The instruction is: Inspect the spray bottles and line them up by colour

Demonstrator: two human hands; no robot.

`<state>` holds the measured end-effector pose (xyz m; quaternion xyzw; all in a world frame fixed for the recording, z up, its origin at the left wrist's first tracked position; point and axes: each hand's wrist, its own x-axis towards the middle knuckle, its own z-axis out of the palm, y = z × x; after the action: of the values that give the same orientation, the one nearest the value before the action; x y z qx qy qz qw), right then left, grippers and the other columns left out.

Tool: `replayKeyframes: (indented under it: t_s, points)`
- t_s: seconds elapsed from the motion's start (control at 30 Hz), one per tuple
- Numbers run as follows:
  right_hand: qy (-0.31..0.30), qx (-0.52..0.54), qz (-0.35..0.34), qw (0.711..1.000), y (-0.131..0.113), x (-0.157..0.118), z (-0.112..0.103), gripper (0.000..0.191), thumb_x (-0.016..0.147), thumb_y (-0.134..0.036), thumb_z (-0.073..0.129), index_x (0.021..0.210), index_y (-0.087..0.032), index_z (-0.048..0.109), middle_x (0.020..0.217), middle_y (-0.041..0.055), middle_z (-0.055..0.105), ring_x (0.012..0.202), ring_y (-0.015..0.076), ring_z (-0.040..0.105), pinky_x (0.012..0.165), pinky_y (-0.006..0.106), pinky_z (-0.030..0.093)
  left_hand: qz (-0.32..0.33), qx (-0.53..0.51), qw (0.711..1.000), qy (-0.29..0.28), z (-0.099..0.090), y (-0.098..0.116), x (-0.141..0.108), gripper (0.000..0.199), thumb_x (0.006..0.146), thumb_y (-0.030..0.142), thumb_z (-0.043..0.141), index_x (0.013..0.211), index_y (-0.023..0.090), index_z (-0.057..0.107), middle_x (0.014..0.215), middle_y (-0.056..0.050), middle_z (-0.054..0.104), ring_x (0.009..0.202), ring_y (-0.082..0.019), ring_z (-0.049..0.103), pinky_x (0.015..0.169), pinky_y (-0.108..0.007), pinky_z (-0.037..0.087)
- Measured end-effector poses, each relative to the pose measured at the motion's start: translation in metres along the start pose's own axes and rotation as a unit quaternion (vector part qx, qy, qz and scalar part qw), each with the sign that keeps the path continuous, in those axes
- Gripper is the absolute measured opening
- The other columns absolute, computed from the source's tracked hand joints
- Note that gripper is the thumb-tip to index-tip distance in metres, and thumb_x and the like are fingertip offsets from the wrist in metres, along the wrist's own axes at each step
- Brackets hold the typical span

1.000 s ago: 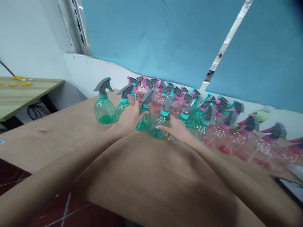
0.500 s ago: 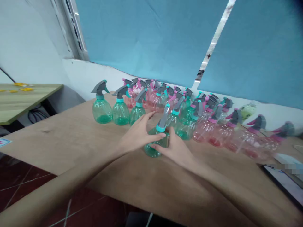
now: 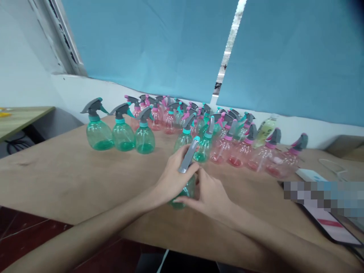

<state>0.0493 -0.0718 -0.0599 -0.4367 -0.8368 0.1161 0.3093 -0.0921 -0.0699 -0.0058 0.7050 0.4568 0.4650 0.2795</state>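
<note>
Presumably for steadiness, the left hand (image 3: 170, 178) gripped a green spray bottle (image 3: 189, 187) around its neck, just below the frame's centre, while the right hand (image 3: 213, 195) clasped its body. Three green bottles (image 3: 145, 139) stood upright centre left, perhaps spaced for easy reach.

Light-brown wooden tabletop (image 3: 57, 178). At its left, three rounded, see-through green plastic spray bottles (image 3: 124, 137) with grey trigger heads stand upright in a row. Across the middle and right, see-through pink and green plastic spray bottles (image 3: 240, 153) crowd together. Farther right lies a dark-edged, flat device with a lit screen (image 3: 327, 223). Whether a single green spray bottle (image 3: 189, 155) near the front edge touches the wood is unclear.
</note>
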Motion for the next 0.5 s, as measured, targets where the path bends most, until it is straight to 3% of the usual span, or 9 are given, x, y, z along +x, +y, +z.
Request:
replayKeyframes:
  t_s: [0.17, 0.33, 0.5]
  points:
    - [-0.054, 0.015, -0.082, 0.995, 0.047, -0.015, -0.018, 0.066, 0.079, -0.063, 0.055, 0.125, -0.016, 0.043, 0.120, 0.0171, 0.059, 0.111, 0.0318, 0.057, 0.089, 0.049, 0.047, -0.003, -0.025, 1.000, -0.005, 0.013, -0.007, 0.011, 0.035, 0.079, 0.016, 0.051, 0.113, 0.021, 0.056, 0.096, -0.003, 0.064, 0.086, -0.018, 0.059, 0.079, -0.034, 0.047]
    - [-0.105, -0.002, -0.040, 0.994, 0.107, -0.028, -0.028, 0.064, 0.082, -0.057, 0.056, 0.133, -0.021, 0.042, 0.136, 0.0142, 0.050, 0.124, 0.0298, 0.049, 0.101, 0.050, 0.041, -0.003, -0.033, 0.999, -0.025, 0.022, -0.011, 0.024, 0.036, 0.075, 0.013, 0.050, 0.109, 0.022, 0.060, 0.081, 0.001, 0.061, 0.071, -0.014, 0.057, 0.074, -0.031, 0.048]
    - [-0.134, -0.018, -0.031, 0.990, 0.132, -0.023, -0.027, 0.066, 0.081, -0.060, 0.054, 0.133, -0.021, 0.046, 0.146, 0.0122, 0.041, 0.133, 0.0288, 0.038, 0.108, 0.049, 0.034, -0.011, -0.038, 0.998, -0.057, 0.033, -0.008, 0.038, 0.028, 0.072, 0.013, 0.050, 0.097, 0.020, 0.063, 0.077, 0.001, 0.060, 0.074, -0.015, 0.059, 0.072, -0.029, 0.047]
